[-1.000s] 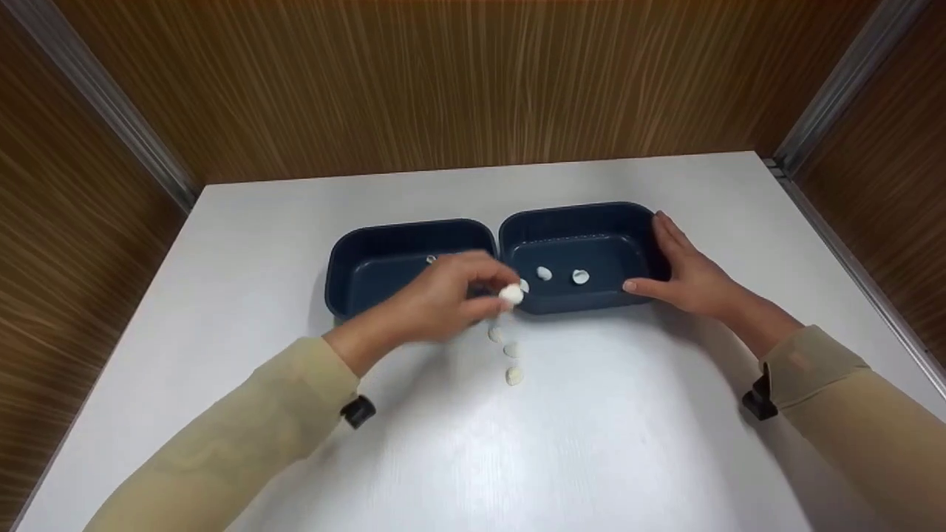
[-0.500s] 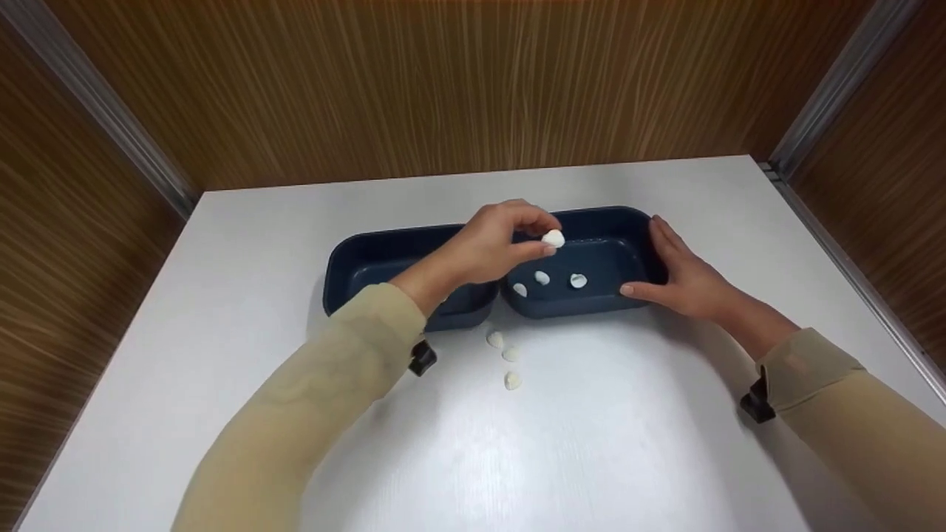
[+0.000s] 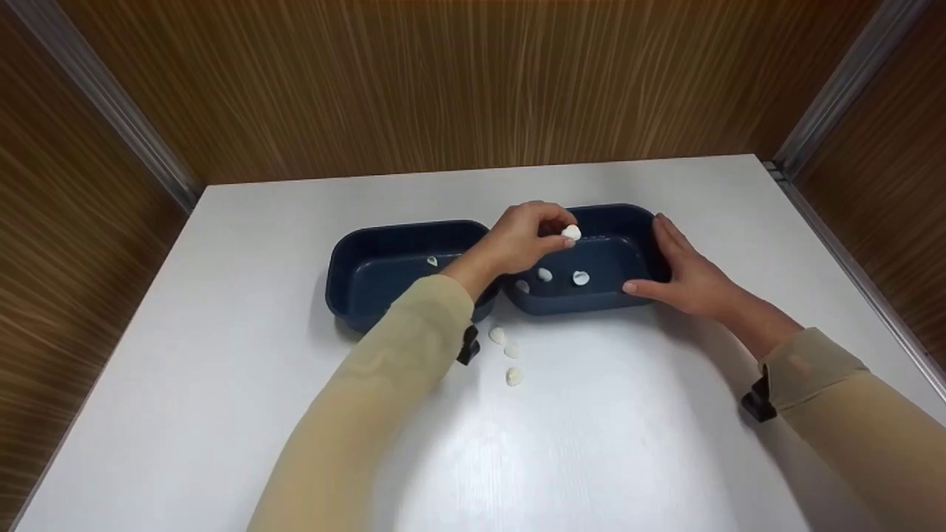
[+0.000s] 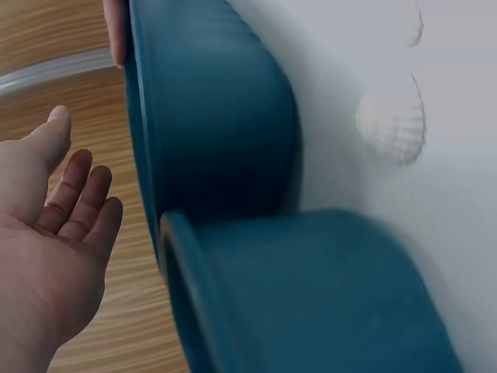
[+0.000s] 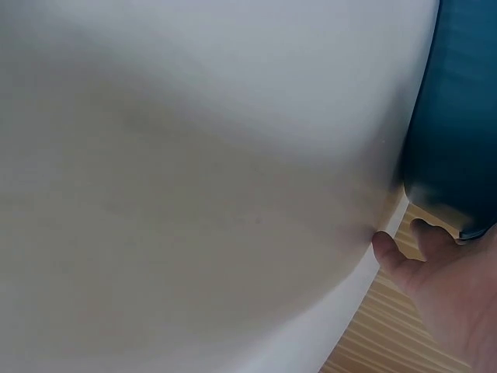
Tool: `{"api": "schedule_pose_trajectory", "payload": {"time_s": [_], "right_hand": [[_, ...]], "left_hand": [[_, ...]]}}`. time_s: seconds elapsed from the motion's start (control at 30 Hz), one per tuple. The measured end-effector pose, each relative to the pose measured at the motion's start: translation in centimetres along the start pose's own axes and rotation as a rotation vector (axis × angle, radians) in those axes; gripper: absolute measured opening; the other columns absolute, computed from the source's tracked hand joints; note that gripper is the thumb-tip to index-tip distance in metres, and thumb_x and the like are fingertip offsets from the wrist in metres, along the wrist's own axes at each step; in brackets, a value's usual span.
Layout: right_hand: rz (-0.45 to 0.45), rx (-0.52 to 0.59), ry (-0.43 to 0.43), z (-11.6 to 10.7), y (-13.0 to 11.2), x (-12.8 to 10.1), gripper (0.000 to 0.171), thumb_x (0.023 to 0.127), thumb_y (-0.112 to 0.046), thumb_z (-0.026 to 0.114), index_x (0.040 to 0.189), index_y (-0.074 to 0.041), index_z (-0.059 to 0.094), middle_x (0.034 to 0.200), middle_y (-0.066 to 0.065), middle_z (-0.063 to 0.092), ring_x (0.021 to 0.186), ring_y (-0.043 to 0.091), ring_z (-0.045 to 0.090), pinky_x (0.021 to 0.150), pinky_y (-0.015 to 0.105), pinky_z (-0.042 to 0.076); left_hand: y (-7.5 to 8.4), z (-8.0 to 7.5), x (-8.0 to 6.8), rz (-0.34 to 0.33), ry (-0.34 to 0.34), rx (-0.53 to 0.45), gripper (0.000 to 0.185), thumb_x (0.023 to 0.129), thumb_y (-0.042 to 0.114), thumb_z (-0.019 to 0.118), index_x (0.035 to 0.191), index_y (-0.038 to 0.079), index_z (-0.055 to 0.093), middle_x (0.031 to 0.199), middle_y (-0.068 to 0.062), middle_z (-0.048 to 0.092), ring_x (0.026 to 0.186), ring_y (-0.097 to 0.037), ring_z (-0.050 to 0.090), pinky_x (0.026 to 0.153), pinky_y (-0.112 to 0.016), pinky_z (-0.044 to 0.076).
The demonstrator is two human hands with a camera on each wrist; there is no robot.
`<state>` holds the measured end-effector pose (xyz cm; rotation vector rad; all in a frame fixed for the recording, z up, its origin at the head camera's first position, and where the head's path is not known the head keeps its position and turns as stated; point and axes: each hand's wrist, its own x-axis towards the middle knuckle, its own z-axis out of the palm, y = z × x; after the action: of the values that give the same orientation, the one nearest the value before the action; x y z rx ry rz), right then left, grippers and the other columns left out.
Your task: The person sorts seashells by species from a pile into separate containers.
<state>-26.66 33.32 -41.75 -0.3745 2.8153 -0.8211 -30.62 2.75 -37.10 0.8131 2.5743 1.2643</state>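
Observation:
In the head view my left hand (image 3: 521, 240) pinches a white seashell (image 3: 571, 232) between thumb and fingertips, above the right-hand dark blue container (image 3: 591, 303). Its fingers show bent in the left wrist view, where the held seashell is hidden. Three pale shells lie inside this container, one of them a shell (image 3: 580, 278) near its middle. My right hand (image 3: 691, 277) rests against the container's right end, thumb on the near rim and fingers stretched along the side. The right wrist view shows this hand (image 5: 454, 287) beside the blue wall.
A second dark blue container (image 3: 355, 318) stands close on the left, with a small pale shell (image 3: 432, 261) inside. Three ribbed shells, one being a nearer shell (image 3: 514, 377), lie on the white table (image 3: 591, 443) in front. A wood-patterned panel (image 3: 473, 89) rises behind.
My left hand has carried the pinched seashell from the near side, between the containers, forward and right to over the right-hand container. The right hand has stayed at its end.

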Motion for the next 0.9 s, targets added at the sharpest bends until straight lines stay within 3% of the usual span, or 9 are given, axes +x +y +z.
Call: {"api": "schedule_pose_trajectory", "payload": {"time_s": [0.23, 0.47, 0.7, 0.9], "right_hand": [[0.03, 0.005, -0.014, -0.3, -0.2, 0.1, 0.12, 0.096, -0.058, 0.072, 0.169, -0.016, -0.014, 0.177, 0.006, -0.018, 0.162, 0.039, -0.006, 0.125, 0.067, 0.009], [0.032, 0.007, -0.02, -0.2, -0.3, 0.2, 0.121, 0.096, -0.059, 0.073, 0.169, -0.017, -0.015, 0.176, 0.006, -0.018, 0.162, 0.039, -0.006, 0.125, 0.068, 0.01], [0.017, 0.011, -0.019, -0.1, -0.3, 0.3, 0.12, 0.096, -0.058, 0.073, 0.169, -0.017, -0.014, 0.177, 0.005, -0.018, 0.162, 0.038, -0.006, 0.126, 0.066, 0.01], [0.026, 0.011, -0.016, -0.1, -0.2, 0.2, 0.12, 0.096, -0.057, 0.073, 0.169, -0.018, -0.013, 0.177, 0.006, -0.017, 0.162, 0.039, -0.005, 0.125, 0.068, 0.01]], "left_hand": [[-0.2, 0.9, 1.1, 0.013, 0.055, -0.001, 0.029, 0.102, 0.017, 0.075, 0.129, 0.008, 0.073, 0.117, -0.005, 0.069, 0.103, -0.013, 0.063, 0.093, -0.019, 0.049], [-0.5, 1.0, 1.1, 0.004, 0.079, 0.007, 0.041, 0.102, 0.018, 0.075, 0.141, 0.006, 0.067, 0.136, -0.013, 0.067, 0.124, -0.022, 0.062, 0.105, -0.023, 0.046], [-0.2, 0.2, -0.4, 0.014, 0.065, -0.016, 0.039, 0.103, 0.02, 0.074, 0.14, 0.008, 0.068, 0.135, -0.011, 0.068, 0.125, -0.022, 0.062, 0.108, -0.027, 0.047], [0.9, -0.9, -3.0, 0.029, -0.009, -0.018, 0.042, 0.104, 0.025, 0.073, 0.143, 0.011, 0.066, 0.138, -0.005, 0.066, 0.128, -0.017, 0.06, 0.109, -0.023, 0.045]]}}
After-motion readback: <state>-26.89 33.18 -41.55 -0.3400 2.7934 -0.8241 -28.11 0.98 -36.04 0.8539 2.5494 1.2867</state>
